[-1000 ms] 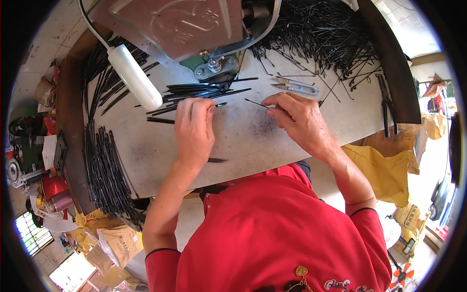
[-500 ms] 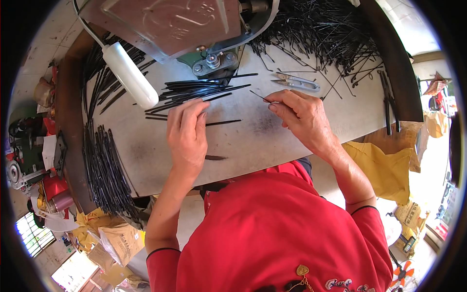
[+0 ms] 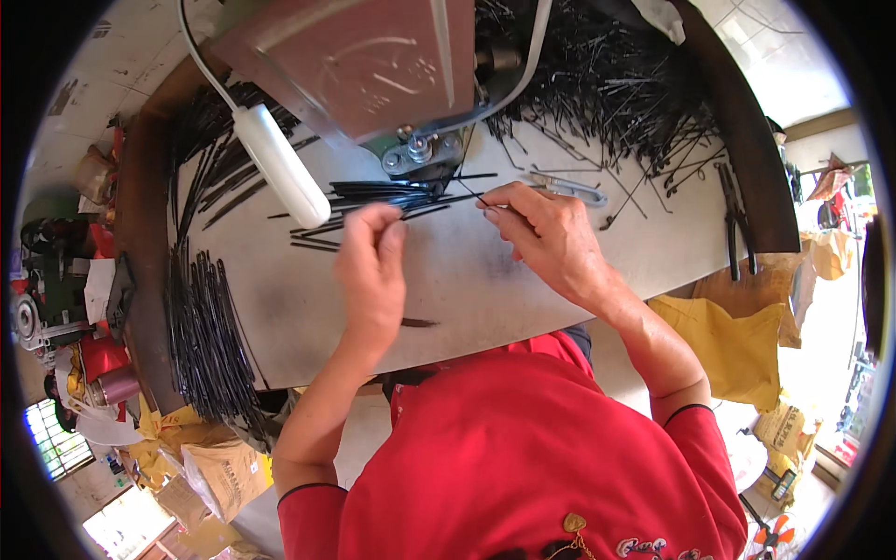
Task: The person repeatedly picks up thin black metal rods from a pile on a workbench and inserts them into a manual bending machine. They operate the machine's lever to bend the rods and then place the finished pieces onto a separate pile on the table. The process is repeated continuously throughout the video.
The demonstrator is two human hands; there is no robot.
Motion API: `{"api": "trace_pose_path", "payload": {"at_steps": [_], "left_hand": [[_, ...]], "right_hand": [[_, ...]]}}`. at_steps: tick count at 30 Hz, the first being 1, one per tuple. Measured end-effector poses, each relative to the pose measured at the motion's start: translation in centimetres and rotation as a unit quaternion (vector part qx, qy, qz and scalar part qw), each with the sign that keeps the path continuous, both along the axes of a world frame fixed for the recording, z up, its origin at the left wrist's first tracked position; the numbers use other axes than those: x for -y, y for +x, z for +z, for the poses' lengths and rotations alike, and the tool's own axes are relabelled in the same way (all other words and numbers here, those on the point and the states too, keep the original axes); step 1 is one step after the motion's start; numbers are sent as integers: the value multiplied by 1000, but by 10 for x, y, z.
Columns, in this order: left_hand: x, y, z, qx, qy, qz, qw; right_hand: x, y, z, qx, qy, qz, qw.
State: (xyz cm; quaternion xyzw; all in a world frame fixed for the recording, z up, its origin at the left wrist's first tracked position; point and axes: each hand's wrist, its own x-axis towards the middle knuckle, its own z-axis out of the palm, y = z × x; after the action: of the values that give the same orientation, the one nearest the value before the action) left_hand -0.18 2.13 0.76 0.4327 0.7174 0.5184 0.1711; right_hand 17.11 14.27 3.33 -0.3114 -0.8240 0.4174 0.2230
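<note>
My left hand (image 3: 371, 271) is blurred, fingers curled together over the near edge of a loose pile of slim black strips (image 3: 378, 189). What it pinches, if anything, is hidden. To its right, my right hand (image 3: 546, 229) pinches a thin dark wire (image 3: 469, 185) between thumb and forefinger; the wire's free end slants up and left toward the pile. Just behind the right hand lie thread snips (image 3: 583, 191) with a pale grey handle, partly covered by it. One short dark strip (image 3: 419, 323) rests on the metal tabletop (image 3: 467, 308) nearer to me.
A reddish-brown machine head (image 3: 373, 65) hangs over the far side, beside a white lamp (image 3: 280, 163). Bent black wires (image 3: 625, 84) heap at the back right, near dark-handled pliers (image 3: 735, 219). A black strip bundle (image 3: 213, 327) lies at the left edge.
The view has shifted slightly. My right hand with the wire has moved left toward the pile. A strip that lay beside my left hand no longer shows there.
</note>
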Motion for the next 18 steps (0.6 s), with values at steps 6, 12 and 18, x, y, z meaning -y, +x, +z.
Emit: {"api": "trace_pose_path", "payload": {"at_steps": [6, 12, 18], "left_hand": [[-42, -19, 18, 375, 21, 11, 927], [-46, -16, 3, 415, 66, 0, 907], [-41, -18, 12, 394, 17, -17, 919]], "right_hand": [[-8, -44, -13, 4, 191, -38, 981], [-2, -55, -15, 54, 227, -50, 971], [-1, -53, -17, 44, 235, -50, 970]]}}
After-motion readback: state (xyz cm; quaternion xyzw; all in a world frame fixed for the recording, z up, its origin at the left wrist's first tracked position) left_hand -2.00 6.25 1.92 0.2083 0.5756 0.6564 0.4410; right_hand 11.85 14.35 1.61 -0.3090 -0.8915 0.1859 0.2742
